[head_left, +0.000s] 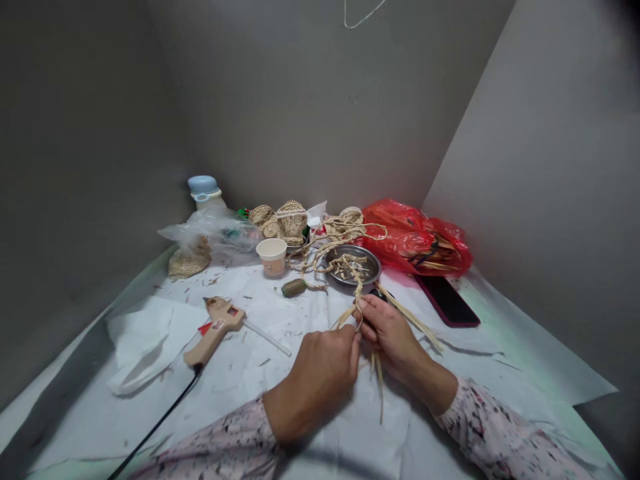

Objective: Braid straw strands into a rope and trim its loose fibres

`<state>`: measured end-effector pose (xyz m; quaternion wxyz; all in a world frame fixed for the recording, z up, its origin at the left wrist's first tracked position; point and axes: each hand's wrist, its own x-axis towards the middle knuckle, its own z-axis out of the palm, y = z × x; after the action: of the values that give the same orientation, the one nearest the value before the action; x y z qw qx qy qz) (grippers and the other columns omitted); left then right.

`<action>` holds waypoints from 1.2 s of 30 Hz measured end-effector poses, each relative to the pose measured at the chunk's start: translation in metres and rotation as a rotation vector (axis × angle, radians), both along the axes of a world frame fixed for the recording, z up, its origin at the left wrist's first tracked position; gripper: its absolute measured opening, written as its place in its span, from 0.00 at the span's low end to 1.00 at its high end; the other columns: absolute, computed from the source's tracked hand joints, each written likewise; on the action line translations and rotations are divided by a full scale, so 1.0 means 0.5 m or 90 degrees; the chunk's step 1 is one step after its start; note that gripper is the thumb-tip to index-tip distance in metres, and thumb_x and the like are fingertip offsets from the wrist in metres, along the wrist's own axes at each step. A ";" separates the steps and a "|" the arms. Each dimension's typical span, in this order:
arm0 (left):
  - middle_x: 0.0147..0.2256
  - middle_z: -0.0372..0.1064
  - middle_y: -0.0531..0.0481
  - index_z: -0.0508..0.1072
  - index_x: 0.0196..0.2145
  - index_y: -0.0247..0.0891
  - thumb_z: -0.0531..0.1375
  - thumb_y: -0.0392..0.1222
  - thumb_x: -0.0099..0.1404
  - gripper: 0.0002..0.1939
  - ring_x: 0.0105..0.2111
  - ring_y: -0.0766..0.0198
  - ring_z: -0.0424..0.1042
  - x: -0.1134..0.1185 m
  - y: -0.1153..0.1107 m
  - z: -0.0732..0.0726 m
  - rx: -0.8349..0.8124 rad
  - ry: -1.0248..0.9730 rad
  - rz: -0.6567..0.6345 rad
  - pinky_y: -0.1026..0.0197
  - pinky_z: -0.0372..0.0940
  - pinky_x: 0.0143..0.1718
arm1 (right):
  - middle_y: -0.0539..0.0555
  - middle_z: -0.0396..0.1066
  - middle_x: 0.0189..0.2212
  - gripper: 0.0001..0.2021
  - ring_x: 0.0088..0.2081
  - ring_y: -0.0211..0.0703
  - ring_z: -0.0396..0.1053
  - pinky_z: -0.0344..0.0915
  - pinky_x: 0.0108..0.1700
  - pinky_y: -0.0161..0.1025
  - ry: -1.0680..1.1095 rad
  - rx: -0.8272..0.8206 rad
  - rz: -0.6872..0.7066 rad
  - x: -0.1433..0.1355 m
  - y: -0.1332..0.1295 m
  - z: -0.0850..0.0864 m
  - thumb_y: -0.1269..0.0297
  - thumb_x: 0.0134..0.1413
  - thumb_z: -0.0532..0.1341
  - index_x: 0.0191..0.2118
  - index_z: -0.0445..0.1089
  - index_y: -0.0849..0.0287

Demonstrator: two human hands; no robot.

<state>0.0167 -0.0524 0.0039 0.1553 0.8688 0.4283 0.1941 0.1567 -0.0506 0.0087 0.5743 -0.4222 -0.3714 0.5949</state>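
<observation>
A braided straw cord (359,283) runs from the metal bowl (345,279) toward me, and its near end is pinched in my right hand (393,333). My left hand (323,370) is closed beside it, gripping loose straw strands at the end of the braid. The fingertips of both hands almost meet there. Pale straw strands (379,390) hang down below the fingers. More of the braid lies in the bowl and loops behind it. A bundle of loose straw (415,319) lies to the right of my right hand.
A glue gun (217,330) with a glue stick lies left, its cord trailing toward me. Farther back are a paper cup (273,257), a dark green piece (294,288), woven straw pieces (291,220), a clear bag (220,227), a bottle (205,190), a red bag (400,233) and a phone (447,301).
</observation>
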 end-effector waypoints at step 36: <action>0.15 0.48 0.61 0.66 0.23 0.37 0.54 0.49 0.60 0.14 0.14 0.73 0.44 -0.016 0.072 -0.003 -0.553 -0.442 0.117 0.64 0.39 0.19 | 0.46 0.63 0.16 0.12 0.18 0.32 0.57 0.53 0.22 0.32 -0.432 -0.009 0.038 0.027 0.011 0.011 0.57 0.52 0.61 0.29 0.72 0.63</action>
<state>0.0090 -0.0167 0.0022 0.6129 0.5691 0.4668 0.2874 0.1700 -0.0451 0.0142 0.3971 -0.5894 -0.5494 0.4395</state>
